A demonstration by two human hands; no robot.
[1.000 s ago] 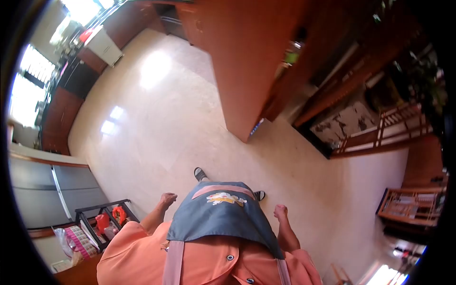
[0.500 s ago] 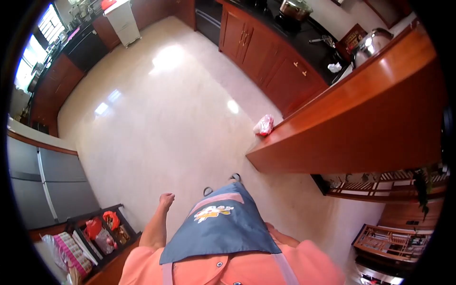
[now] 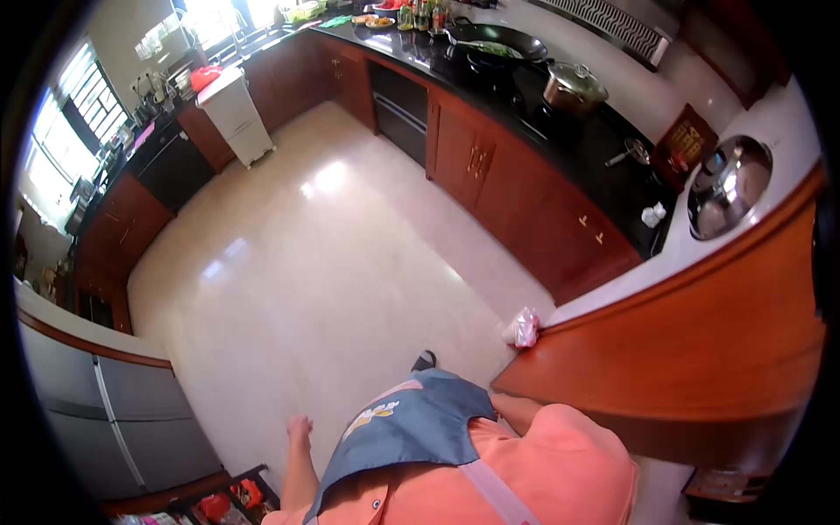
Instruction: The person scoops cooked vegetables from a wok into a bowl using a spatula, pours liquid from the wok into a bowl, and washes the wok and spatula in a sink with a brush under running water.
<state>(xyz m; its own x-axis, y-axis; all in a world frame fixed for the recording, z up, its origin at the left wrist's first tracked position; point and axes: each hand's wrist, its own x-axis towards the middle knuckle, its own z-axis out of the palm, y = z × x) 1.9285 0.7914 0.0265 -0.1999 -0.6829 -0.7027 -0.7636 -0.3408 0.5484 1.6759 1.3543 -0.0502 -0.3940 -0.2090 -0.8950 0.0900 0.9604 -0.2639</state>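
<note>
My left hand hangs beside the apron, over the pale floor. Its fingers look loosely bent and a little apart, small in view, and nothing shows in them. My right forearm comes out of the coral sleeve; the right hand is hidden behind the blue-grey apron. Near that arm is the end of a wooden counter. One dark shoe shows ahead of the apron.
A plastic bag lies by the counter's corner. Ahead right, the black worktop holds a wok and a lidded pot. A shiny metal dome sits nearer. A white cabinet stands ahead left, a grey fridge at left.
My view has tilted up and moved forward, so the wok and far worktop now show. The bag and counter corner appear lower. My left hand sits lower in view.
</note>
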